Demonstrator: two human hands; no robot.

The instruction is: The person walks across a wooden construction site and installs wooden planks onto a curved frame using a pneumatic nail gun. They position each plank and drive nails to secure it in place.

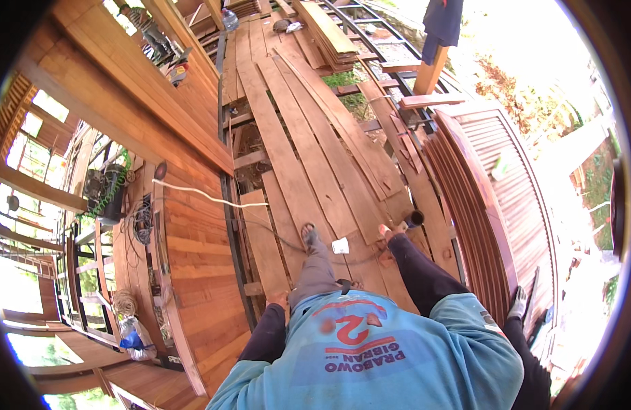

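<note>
The left hand lies flat and open on a loose plank, just beside a dark gap. The right hand wears a pale glove, out by the stack of red boards. I cannot tell if it is shut on anything. My 2 feet rest on more planks, near a white cable. I think the best way is to press straight down, keep away from the plank's edge, and move slowly.
</note>
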